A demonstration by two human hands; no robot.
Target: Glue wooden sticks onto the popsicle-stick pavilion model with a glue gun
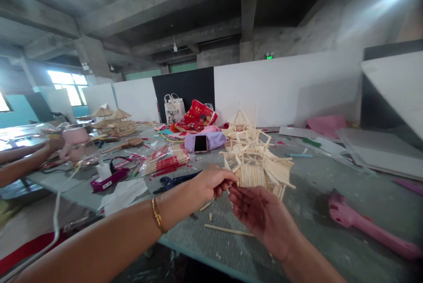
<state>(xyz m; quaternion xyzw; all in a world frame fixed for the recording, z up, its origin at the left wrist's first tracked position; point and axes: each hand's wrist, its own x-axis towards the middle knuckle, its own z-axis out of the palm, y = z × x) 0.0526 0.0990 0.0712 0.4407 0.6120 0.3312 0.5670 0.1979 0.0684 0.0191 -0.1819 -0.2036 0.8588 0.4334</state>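
Note:
A pavilion-like model of thin wooden sticks (251, 174) stands on the table in front of me, with a tiered, pointed top. My left hand (220, 181) reaches its near left roof edge, thumb and fingers pinched together. Just right of and below it, my right hand (264, 214) is turned partly palm up, its thumb and curled fingertips close to the left fingertips. Whatever small piece lies between the fingers is too hidden to name. A loose wooden stick (228, 230) and short offcuts lie on the table below the hands.
A pink tool resembling a glue gun (373, 228) lies at right. Left are dark blue pliers (176, 180), a purple power strip (109, 180) and red-tipped sticks (168, 161). A phone (200, 143) lies behind. Another person's arms (29, 157) show at far left.

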